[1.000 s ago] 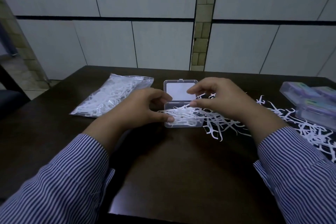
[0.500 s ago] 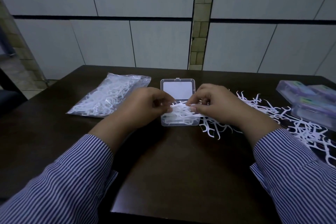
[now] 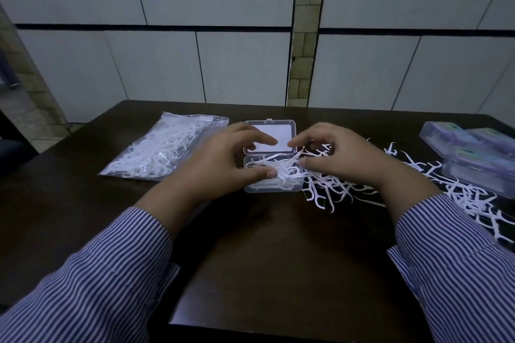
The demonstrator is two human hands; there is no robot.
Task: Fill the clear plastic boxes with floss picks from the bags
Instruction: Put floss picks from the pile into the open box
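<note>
The open box (image 3: 273, 175) lies near the middle of the table (image 3: 278, 259), its lid (image 3: 269, 136) folded back toward the far edge. Its long axis runs left to right, along the near edge. Picks (image 3: 278, 168) fill the tray in a tangle and some stick out over its right rim. The left hand (image 3: 223, 164) has curled fingers above the tray, and its thumb presses the picks down. The right hand (image 3: 340, 159) is curled over the right rim; I cannot tell whether it pinches any pick. I think the picks are light, thin and springy, so they snag each other; better to take them by the handles, all lying along the box. Loose picks (image 3: 418, 186) spread toward the right edge, and a bag (image 3: 167, 150) lies toward the left edge
</note>
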